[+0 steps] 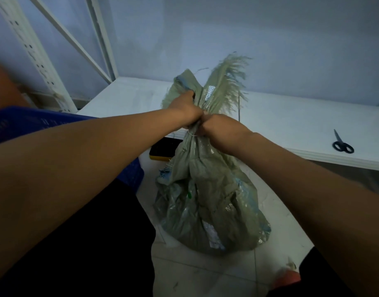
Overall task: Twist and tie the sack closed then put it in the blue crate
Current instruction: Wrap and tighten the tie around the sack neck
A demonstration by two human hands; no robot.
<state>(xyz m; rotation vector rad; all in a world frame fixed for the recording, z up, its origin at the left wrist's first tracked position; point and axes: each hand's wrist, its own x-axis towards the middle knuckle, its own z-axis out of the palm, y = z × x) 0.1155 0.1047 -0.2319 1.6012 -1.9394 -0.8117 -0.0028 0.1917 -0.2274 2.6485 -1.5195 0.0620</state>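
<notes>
Now your left grip [187, 110] and right grip [216, 128] squeeze the sack [205, 200] neck, mid-frame; it seems soft, slippery: lift it there.

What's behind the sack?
A black, yellow-edged object on the floor by the table. The sack covers its right end, so what it is can't be told.

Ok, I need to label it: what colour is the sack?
The sack is pale grey-green, seen best in the head view.
</notes>
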